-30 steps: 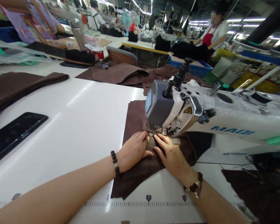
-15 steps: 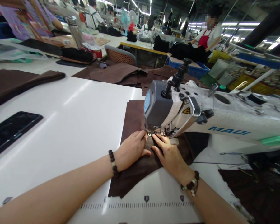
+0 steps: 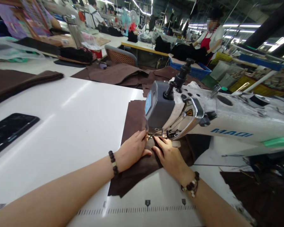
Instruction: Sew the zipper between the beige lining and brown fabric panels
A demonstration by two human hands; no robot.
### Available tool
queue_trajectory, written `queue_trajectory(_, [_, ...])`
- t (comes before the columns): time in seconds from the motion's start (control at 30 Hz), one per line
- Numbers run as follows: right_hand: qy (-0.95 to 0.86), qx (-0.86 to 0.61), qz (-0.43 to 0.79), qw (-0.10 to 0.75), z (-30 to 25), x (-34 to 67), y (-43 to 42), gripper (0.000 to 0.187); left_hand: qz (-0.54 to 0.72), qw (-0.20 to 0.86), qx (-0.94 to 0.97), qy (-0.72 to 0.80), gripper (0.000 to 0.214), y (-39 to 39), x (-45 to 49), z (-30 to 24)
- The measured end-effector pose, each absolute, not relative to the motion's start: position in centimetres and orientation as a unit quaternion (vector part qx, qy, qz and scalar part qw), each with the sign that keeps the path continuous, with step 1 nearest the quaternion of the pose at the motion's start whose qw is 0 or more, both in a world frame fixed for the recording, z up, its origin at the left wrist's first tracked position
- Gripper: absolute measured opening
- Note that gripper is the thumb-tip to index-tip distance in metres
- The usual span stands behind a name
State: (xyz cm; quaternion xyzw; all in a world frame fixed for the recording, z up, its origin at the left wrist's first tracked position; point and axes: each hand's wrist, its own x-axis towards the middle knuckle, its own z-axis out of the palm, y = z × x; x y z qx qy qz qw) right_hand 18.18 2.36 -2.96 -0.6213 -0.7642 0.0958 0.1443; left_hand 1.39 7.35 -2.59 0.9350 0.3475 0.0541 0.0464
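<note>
A dark brown fabric piece (image 3: 126,181) lies under the head of a sewing machine (image 3: 161,104). My left hand (image 3: 132,149) rests on the cloth just left of the presser foot (image 3: 150,136), fingers stretched forward and thumb out to the side. On the right of the foot, my right hand (image 3: 171,157) presses the fabric with its fingers extended and apart. Both sets of fingertips are close to the foot. The needle and the stitch line are too small to make out.
A black phone (image 3: 13,132) lies on the white table at left, below a folded brown fabric stack (image 3: 23,82). More brown pieces (image 3: 115,74) lie behind the machine. Dark cloth (image 3: 253,195) is at lower right. Co-workers and a blue crate (image 3: 201,72) are farther back.
The brown fabric has slid slightly away from me under the machine, and both hands have moved forward with it. The whole view has shifted a little.
</note>
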Motion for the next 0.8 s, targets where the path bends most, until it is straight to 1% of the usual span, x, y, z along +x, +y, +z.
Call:
queue_trajectory(0.17, [-0.773, -0.622, 0.057, 0.109, -2.3, 18.9, 2.3, 0.035, 0.088, 0.016, 0.937, 0.338, 0.061, 7.4, 1.2, -3.1])
queue_trajectory(0.27, [-0.766, -0.641, 0.011, 0.048, -1.4, 20.3, 2.1, 0.039, 0.102, 0.008, 0.94, 0.325, 0.062, 7.7, 0.8, -3.5])
queue_trajectory(0.33, [-0.767, -0.641, 0.013, -0.003, -0.3, 21.2, 1.6, 0.04, 0.087, 0.013, 0.948, 0.307, 0.059, 8.1, 0.4, -3.4])
queue_trajectory(0.37, [-0.77, -0.637, 0.032, -0.029, 0.6, 21.4, 1.2, 0.041, 0.077, 0.018, 0.951, 0.298, 0.055, 8.3, 0.2, -3.1])
queue_trajectory(0.47, [-0.787, -0.593, 0.127, -0.116, 4.0, 21.2, -0.1, 0.04, 0.058, 0.032, 0.956, 0.284, 0.033, 8.5, -0.5, -1.7])
queue_trajectory(0.53, [-0.814, -0.517, 0.2, -0.172, 6.1, 20.6, -0.6, 0.035, 0.057, 0.045, 0.957, 0.282, 0.029, 8.2, -0.7, -0.5])
queue_trajectory(0.57, [-0.824, -0.484, 0.228, -0.185, 6.8, 20.2, -0.7, 0.032, 0.055, 0.051, 0.957, 0.281, 0.028, 7.9, -0.7, 0.0])
queue_trajectory(0.6, [-0.833, -0.47, 0.235, -0.173, 7.0, 19.9, -0.5, 0.03, 0.053, 0.054, 0.957, 0.28, 0.028, 7.5, -0.6, 0.2])
queue_trajectory(0.63, [-0.84, -0.474, 0.223, -0.139, 6.8, 19.5, -0.3, 0.029, 0.051, 0.054, 0.957, 0.28, 0.027, 7.1, -0.5, 0.2])
queue_trajectory(0.73, [-0.838, -0.53, 0.128, 0.024, 3.7, 18.9, 0.7, 0.035, 0.056, 0.035, 0.955, 0.289, 0.031, 6.1, 0.0, -0.9])
queue_trajectory(0.8, [-0.827, -0.549, 0.104, 0.063, 0.8, 18.8, 1.0, 0.041, 0.07, 0.023, 0.955, 0.289, 0.036, 5.8, 0.2, -1.9])
